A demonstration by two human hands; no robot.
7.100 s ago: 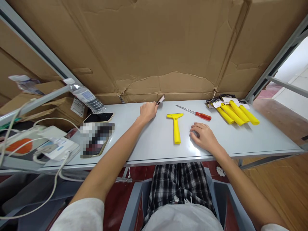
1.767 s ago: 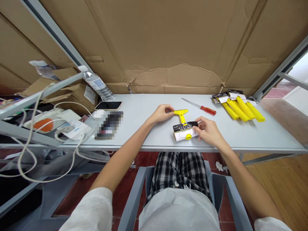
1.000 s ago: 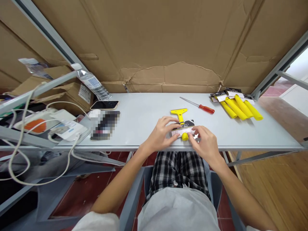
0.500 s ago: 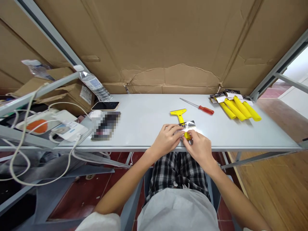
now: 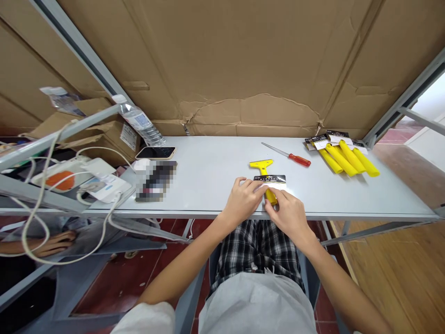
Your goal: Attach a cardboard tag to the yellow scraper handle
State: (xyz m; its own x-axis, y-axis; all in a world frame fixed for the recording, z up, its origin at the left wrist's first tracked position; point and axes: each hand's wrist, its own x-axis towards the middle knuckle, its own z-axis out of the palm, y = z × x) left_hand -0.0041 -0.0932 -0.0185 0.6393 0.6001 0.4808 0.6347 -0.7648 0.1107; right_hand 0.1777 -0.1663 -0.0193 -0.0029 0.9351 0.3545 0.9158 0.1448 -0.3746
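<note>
A yellow scraper (image 5: pixel 262 164) lies near the front edge of the table, its T-shaped head pointing away from me. Across its handle rests a black-and-white label card (image 5: pixel 278 179). My left hand (image 5: pixel 244 198) presses the card's left side with fingers bent, close to the handle. On the other side, my right hand (image 5: pixel 287 208) has thumb and fingers closed at the handle's lower end and the card's lower right. The fingertips of both hands nearly meet over the handle and hide part of it.
A red-handled screwdriver (image 5: pixel 298 160) lies behind the scraper. Several yellow handles (image 5: pixel 344 160) with cards are piled at the right. Phone (image 5: pixel 155 153), water bottle (image 5: pixel 144 123), cardboard box (image 5: pixel 104 139) and white cables (image 5: pixel 104 222) occupy the left. Another person's hand (image 5: pixel 57 242) shows below left.
More of the card's dark printed edge and of the yellow handle shows now between my hands. Another person's hand has come into view at the lower left.
</note>
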